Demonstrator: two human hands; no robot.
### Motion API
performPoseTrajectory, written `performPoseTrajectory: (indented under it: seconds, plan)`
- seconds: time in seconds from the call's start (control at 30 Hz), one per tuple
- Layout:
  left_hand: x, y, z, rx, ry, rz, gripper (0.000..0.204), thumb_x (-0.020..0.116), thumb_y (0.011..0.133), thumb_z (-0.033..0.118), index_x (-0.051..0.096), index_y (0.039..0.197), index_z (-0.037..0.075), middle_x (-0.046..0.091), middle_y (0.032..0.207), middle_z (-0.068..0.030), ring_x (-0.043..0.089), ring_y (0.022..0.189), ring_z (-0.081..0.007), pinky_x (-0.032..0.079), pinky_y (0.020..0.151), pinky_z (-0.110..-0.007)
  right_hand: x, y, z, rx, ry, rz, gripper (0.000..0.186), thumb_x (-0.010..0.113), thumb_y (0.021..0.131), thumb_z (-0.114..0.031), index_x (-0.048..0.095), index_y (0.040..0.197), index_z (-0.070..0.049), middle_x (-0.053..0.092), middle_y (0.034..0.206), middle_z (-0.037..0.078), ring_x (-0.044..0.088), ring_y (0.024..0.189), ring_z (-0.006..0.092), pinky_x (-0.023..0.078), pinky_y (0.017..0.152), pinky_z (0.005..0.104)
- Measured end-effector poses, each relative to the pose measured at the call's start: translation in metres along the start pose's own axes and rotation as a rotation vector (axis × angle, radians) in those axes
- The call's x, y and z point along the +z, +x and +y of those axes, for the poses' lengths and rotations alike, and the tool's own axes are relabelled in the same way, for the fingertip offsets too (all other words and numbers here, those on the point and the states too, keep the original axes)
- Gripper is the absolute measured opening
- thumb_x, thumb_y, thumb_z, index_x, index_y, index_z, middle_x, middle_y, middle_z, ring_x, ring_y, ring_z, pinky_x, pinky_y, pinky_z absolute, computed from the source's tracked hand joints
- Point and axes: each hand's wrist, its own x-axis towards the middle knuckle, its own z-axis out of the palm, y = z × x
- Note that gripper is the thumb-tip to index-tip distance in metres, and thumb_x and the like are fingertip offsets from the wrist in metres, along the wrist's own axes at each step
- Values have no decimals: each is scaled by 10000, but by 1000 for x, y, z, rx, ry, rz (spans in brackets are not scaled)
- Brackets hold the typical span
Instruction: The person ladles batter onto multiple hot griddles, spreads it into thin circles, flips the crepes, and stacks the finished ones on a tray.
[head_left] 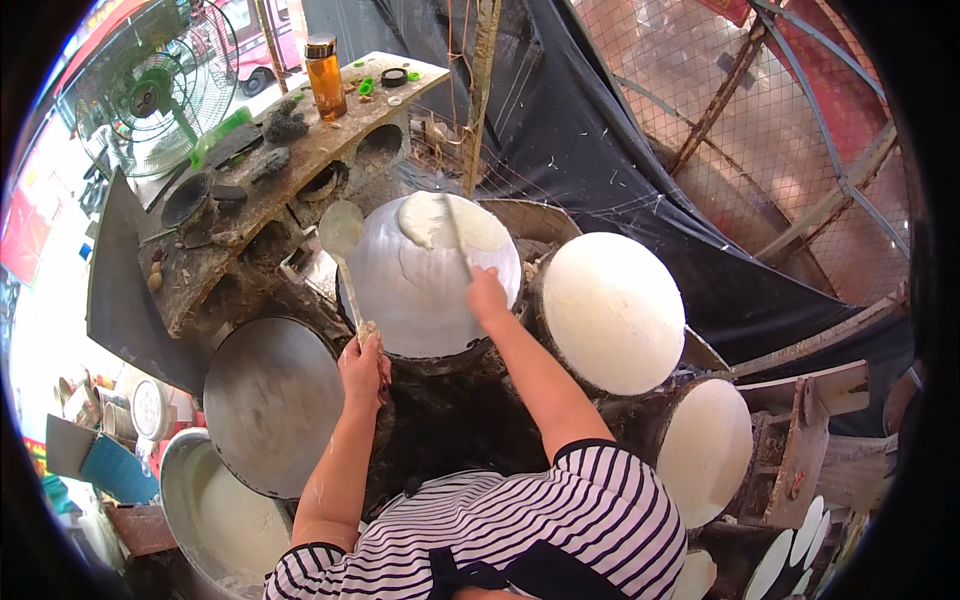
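White batter [425,218] sits as an uneven patch on the far part of the centre griddle [405,300]; near part is mostly bare grey metal. Right hand [487,296]: grip closed round the near end of a long thin spreader [457,230], blade reaching across the patch; can't tell if it's pressing or just above. Left hand [363,368]: grip wrapped round the handle of a ladle [341,225], its pale-coated bowl raised at the griddle's far left edge. Fingers partly hidden both sides, but both handles look firmly held.

Step, judging by layout: spreading batter, early on, coverage partial. Next move seems to call for a flat, light sweep toward the bare near side, thinning the patch evenly without dragging it into ridges; ladle best kept clear of the spreader's path. Possible trouble: drips off the ladle, thick spots.

Around: right griddle [612,312] fully covered in white, another covered one [705,450] nearer the body, dark bare griddle [272,405] on the left, pot [182,475] with pale batter lower left. Counter [425,80] behind carries an amber jar [326,85].
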Motion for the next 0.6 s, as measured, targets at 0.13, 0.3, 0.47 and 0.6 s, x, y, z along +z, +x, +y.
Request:
performPoseTrajectory:
  seconds: [0.13,0.3,0.47,0.6]
  plan:
    - [5,-3,-3,12,-22,22,174,531,904,182,497,781,64,469,650,-2,449,401,-96,351,328,-232,30,-25,-11,-124,97,-63,289,436,802,-77,543,1067,-32,501,965,261,546,869,443,453,772,486]
    - [6,-9,-3,20,-52,61,194,553,900,203,507,774,63,475,658,-3,453,400,-99,348,325,-234,-16,-6,-6,-103,32,-91,316,442,796,-79,560,1088,-60,506,982,248,547,880,430,451,789,474]
    - [14,-16,-4,22,-43,107,181,555,898,199,523,792,57,482,673,-3,453,403,-101,347,326,-235,-14,30,10,-137,-25,-190,356,435,812,-93,538,1151,-69,500,1051,221,556,911,407,453,808,468]
    - [14,-20,-2,34,-38,139,166,546,897,183,519,790,58,476,658,1,444,399,-96,345,329,-234,0,-10,-1,-306,105,-252,368,462,800,-90,577,1149,-105,523,980,219,535,908,390,447,806,440]
